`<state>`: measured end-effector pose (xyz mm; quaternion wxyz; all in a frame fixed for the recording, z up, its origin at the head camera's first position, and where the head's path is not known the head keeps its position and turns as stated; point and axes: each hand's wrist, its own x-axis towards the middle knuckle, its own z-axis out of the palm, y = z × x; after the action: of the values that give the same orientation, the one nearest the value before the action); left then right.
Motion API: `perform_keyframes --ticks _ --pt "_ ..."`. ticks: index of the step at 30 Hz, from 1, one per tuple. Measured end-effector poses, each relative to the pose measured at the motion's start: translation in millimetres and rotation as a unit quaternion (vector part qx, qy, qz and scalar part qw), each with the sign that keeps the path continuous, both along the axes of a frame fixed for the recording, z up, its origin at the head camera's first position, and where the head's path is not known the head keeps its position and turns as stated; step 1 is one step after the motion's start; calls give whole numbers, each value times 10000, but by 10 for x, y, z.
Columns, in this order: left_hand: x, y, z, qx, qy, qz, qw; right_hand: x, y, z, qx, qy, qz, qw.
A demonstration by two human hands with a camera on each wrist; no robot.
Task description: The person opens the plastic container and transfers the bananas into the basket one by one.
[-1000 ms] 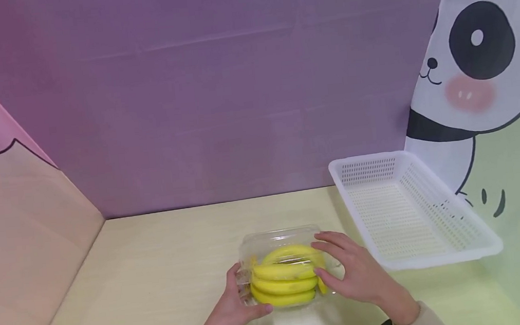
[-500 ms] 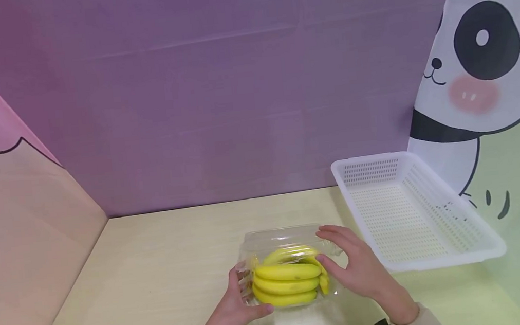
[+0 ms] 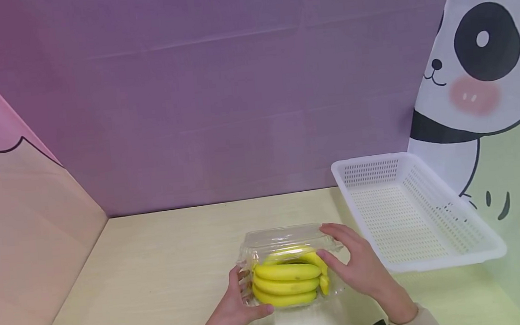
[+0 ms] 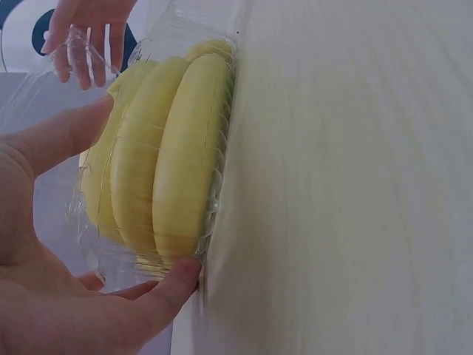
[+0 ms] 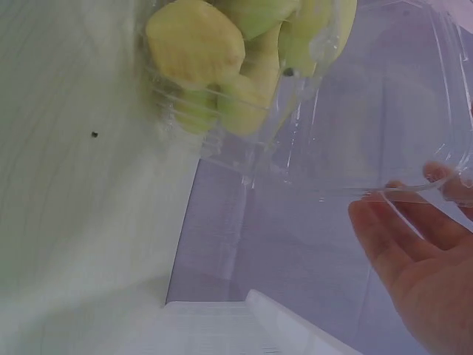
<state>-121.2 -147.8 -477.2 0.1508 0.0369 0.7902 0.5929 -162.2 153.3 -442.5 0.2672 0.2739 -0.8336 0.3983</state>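
A clear plastic clamshell box [image 3: 249,300] holds a bunch of yellow bananas [image 3: 286,286] on the table. My left hand [image 3: 233,307] grips its left side, thumb at the front and the other fingers along the side wall. At the upper right, my right hand [image 3: 364,264] pinches the edge of the box's lid [image 5: 355,126] between thumb and fingers. The right wrist view shows this lid raised at an angle from the base. Seen from the left wrist, the bananas [image 4: 188,148] lie side by side behind the clear wall.
A white perforated plastic basket [image 3: 387,213] stands at the back right, beside the right forearm. A purple backdrop [image 3: 236,107] closes off the rear of the pale table [image 3: 158,274], and printed panels flank both sides.
My right hand has shifted slightly to the right and up with the lid edge, and the lid sits higher over the bananas. The left hand keeps its grip.
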Motion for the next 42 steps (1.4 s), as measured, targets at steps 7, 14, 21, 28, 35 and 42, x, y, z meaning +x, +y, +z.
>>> perform_keyframes --ticks 7,14,21,28,35,42 --pt "4 16 8 102 3 19 9999 -33 -7 2 -589 77 370 9976" --pt "13 21 16 -7 1 62 10000 -40 -6 -4 -996 -75 430 9941" --pt "13 20 4 -39 33 96 9999 -50 -1 -16 -1077 -504 48 9929" --pt "23 17 7 16 37 25 10000 -51 -18 -8 -1214 -950 -294 9876" --pt "16 29 4 -11 -37 3 10000 -63 -40 0 -1482 -979 -122 9840" --pt "23 29 8 25 -29 3 10000 -84 -52 15 -1698 -1174 28 9785"
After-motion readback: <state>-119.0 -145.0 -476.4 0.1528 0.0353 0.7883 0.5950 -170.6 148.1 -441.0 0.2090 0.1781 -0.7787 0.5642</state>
